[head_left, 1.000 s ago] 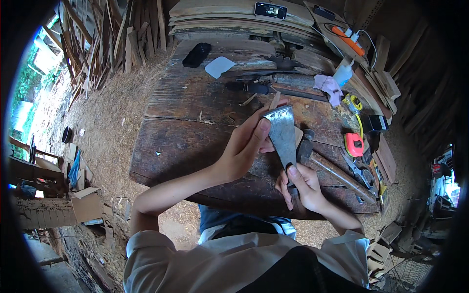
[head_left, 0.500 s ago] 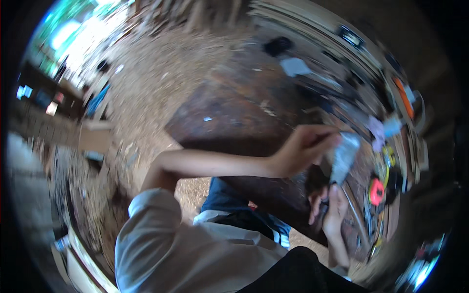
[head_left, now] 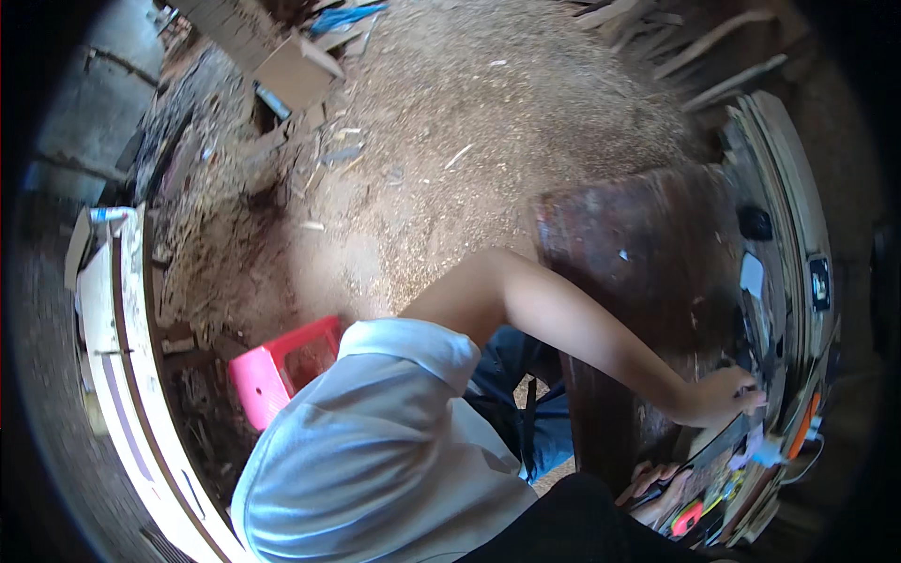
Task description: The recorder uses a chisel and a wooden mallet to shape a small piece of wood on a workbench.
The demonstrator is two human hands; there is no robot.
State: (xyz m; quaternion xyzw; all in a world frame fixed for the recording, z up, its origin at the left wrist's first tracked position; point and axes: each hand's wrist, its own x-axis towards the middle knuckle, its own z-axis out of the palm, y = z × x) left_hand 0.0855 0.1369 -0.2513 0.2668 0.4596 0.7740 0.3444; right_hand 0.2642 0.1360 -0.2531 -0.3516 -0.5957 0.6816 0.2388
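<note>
A thin, flat blade [head_left: 710,445] with a dark edge, seen nearly edge-on, slants across the right part of the dark wooden table [head_left: 648,253]. My left hand [head_left: 715,398] reaches over the table, its fingers curled closed at the blade's far end. Nearer me, my right hand [head_left: 660,494] is closed round the near end, with the handle mostly hidden. A red tape measure [head_left: 687,519] lies close to the right hand. Beside the blade are a crumpled pale purple thing [head_left: 747,448] and a light blue one [head_left: 770,452].
Long boards [head_left: 793,188] line the table's right side, with a small dark device [head_left: 819,283] on them. A black object [head_left: 754,223] and a pale flat piece [head_left: 752,274] lie nearby. Left of me stands a pinkish-red plastic stool [head_left: 272,371]. Wood chips cover the ground [head_left: 422,197].
My view has swung left, so the table sits farther right and the stool shows. The broad silvery face of the blade has turned nearly edge-on. Both hands remain at its ends.
</note>
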